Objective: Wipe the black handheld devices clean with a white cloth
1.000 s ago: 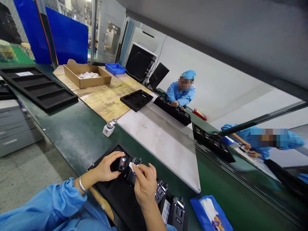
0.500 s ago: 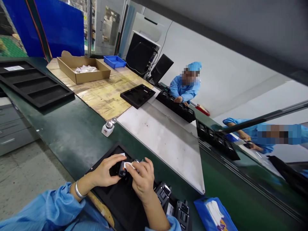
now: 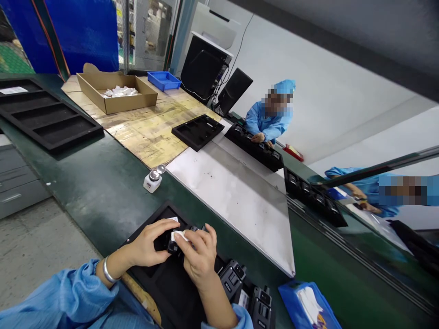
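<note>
Your left hand [image 3: 148,244] grips a small black device [image 3: 171,244] over the black tray [image 3: 164,283]; your right hand [image 3: 197,256] presses a white wipe [image 3: 178,236] onto it. More devices [image 3: 233,281] sit in the tray to the right. White bottle [image 3: 152,179] stands on the green tabletop [image 3: 103,183], w/ 2 co-workers beyond.

Green workbench [image 3: 85,183], grey floor [image 3: 30,242]

Hands close over black device as white cloth slides left

Within a second, the right hand [image 3: 196,256] has carried the white cloth [image 3: 178,236] leftward across the black device [image 3: 174,244], whose orange button, earlier exposed, is now covered; the left hand [image 3: 147,242] has curled closer round it, and the head camera has swung slightly right.
</note>
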Demonstrator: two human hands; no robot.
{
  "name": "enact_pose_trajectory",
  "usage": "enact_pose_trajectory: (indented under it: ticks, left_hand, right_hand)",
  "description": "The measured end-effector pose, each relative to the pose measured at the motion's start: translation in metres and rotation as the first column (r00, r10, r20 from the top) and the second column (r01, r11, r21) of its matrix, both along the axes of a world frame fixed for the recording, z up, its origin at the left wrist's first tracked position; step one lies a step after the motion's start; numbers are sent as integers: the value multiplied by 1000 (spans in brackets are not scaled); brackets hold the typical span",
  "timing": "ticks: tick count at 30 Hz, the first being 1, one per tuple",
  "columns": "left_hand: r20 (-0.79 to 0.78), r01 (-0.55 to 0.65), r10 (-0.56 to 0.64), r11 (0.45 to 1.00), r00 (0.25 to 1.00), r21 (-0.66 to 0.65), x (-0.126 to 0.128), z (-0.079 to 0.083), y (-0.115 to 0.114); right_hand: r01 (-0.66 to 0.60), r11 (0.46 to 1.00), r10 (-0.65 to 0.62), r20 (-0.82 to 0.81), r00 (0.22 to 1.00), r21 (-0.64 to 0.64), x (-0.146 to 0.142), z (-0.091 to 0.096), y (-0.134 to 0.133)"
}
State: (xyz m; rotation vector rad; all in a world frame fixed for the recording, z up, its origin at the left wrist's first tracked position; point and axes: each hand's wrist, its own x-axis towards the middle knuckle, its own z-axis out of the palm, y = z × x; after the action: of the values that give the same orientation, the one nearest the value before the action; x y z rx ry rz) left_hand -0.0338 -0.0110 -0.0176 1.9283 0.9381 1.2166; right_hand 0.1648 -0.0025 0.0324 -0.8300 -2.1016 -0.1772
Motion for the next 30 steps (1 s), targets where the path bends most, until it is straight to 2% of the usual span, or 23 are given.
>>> enact_pose_trajectory:
  ticks: [16, 20, 23, 26, 30]
  left_hand:
    - [-3, 48, -48, 999, 999, 11, -2, 3, 2]
    - [30, 39, -39, 999, 999, -3, -3, 3, 3]
    - [24, 40, -40, 999, 999, 0, -3, 4, 3]
    - [12, 39, -39, 999, 999, -9, -3, 4, 3]
    - [17, 39, -39, 999, 999, -28, -3, 3, 2]
  right_hand:
    - [24, 1000, -24, 9, 1000, 3, -1, 0, -5]
    - [45, 999, -46, 54, 997, 18, 3, 2, 6]
    - [122, 992, -121, 37, 992, -18, 15, 3, 12]
    - [186, 979, -188, -17, 982, -84, 25, 5, 6]
    - [149, 983, -156, -64, 986, -105, 14, 6, -3]
